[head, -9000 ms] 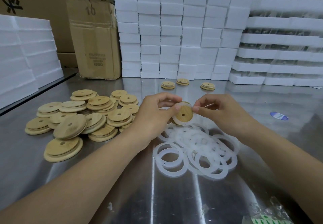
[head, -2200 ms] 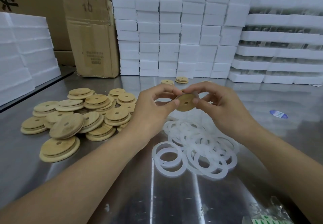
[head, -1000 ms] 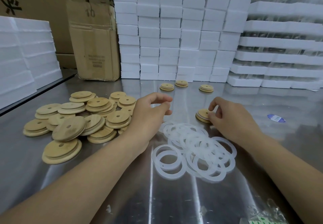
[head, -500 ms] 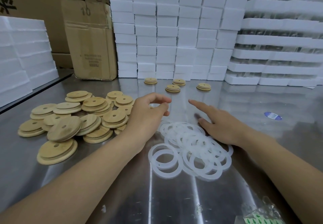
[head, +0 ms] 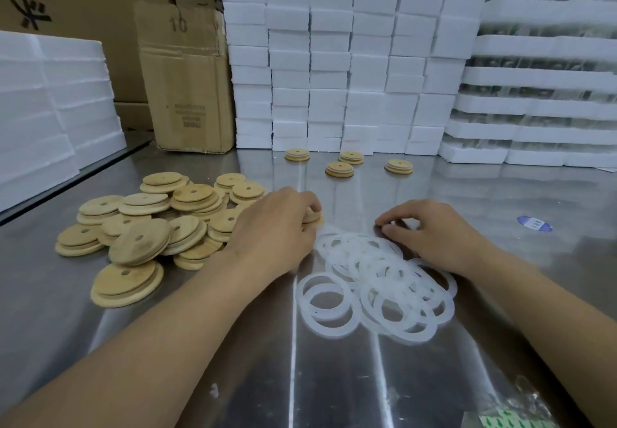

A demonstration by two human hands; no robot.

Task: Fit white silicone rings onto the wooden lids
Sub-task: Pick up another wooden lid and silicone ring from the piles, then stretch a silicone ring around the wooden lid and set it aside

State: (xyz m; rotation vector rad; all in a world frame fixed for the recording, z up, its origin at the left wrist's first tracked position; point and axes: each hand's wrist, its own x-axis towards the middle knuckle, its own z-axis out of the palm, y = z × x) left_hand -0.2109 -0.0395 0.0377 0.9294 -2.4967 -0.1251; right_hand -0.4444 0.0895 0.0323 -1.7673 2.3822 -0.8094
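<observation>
Head view shows you between lids. The lid both hands held up a moment ago has left your grasp: the far row by the foam blocks (head: 334,60) now counts four finished lids (head: 339,169) where it had three, so that one is done and the next is starting.

Your left hand (head: 277,227) has dropped to the right edge of the pile of bare lids (head: 150,227). Its fingers curl over a fresh lid (head: 314,218), which sits low by the tabletop (head: 233,361), mostly hidden under your knuckles. Your right hand (head: 430,234) has come back to the loose rings (head: 377,287). Its bent fingertips touch the far edge of that heap, but whether a ring is already pinched cannot be told.

The rings lie near centre, just right of the lid pile, flat and overlapping, thin and milky. The bare lids are pale round wooden discs with a stepped rim and a small hole, heaped loosely at left. Many remain, so by the look of it you are still early in the job.
</observation>
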